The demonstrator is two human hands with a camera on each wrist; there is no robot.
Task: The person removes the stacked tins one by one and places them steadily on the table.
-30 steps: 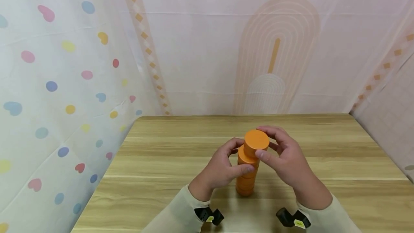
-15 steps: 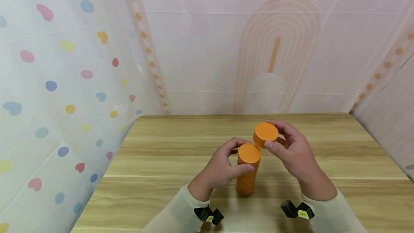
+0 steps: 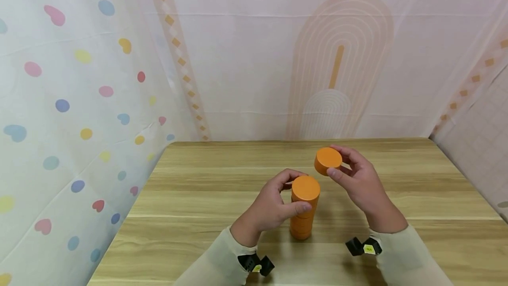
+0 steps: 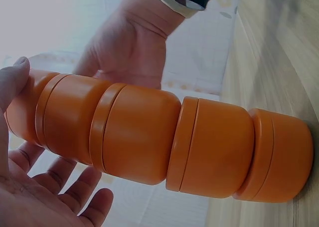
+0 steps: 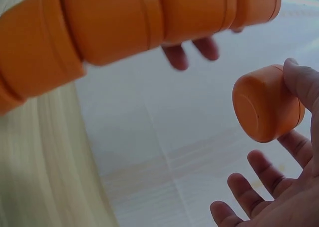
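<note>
Wood-grain surface [image 3: 222, 197], boxed in by printed cloth: hearts and dots at 9 o'clock, an orange arch pattern at 12 o'clock, checked cloth at 3 o'clock.

Stack [image 3: 304, 208]: orange round pieces standing upright near the surface centre, base on the wood. Left wrist view shows 3 fat sections with thin rims between them; exact piece count cannot be told.

Left hand [image 3: 274, 208]: at 9 o'clock of the stack, thumb curled across the front of the upper part, fingers wrapped round the back. Grasping the stack; judged to be steadying it so it does not tip.

Right hand [image 3: 359, 180]: at 2 o'clock of the stack, raised off the surface. Thumb and fingers pinch 1 loose orange piece [image 3: 327, 160] by its rim, flat face tilted up. Piece sits clear of the stack top, near it but not touching. Right wrist view shows the piece [image 5: 268, 103] held at the fingertips, lower fingers spread loose beneath. Edge hold leaves both flat faces free.

Around: pale sleeves at both wrists, each with a small black camera unit, left [image 3: 255, 264], right [image 3: 363, 247]. Nothing else seen on the wood. Nothing lies between piece and stack top; only the left fingertips sit close to the top rim.
</note>
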